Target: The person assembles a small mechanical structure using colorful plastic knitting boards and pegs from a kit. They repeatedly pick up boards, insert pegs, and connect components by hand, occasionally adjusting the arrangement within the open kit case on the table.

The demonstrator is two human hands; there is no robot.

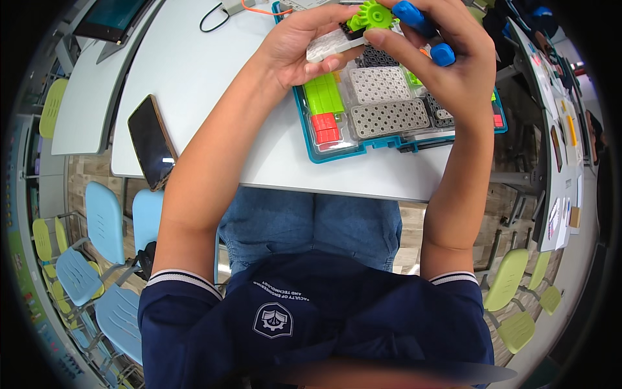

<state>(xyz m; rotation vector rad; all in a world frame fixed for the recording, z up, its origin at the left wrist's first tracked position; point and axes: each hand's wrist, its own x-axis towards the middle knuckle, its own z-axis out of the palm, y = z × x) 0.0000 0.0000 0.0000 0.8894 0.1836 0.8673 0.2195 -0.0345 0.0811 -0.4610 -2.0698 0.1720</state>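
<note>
Above the kit box, my left hand (295,39) is closed round a white plastic building piece (334,44) with a black part on it. A bright green gear (376,14) sits against that piece. My right hand (447,65) pinches the gear, its thumb at the lower edge. Among the right fingers stick out a blue rounded piece (414,18) and a smaller blue end (442,54). I cannot tell whether these two blue parts are one thing. Below lies the teal-rimmed box (324,155), holding grey perforated plates (390,118), green blocks (322,94) and red blocks (325,128).
A phone (152,142) lies at the left edge of the white table (214,71). Black and orange cables (210,19) run at the far side. Blue chairs (103,220) stand to the left, green chairs (508,279) to the right. Another table with a screen (113,19) is far left.
</note>
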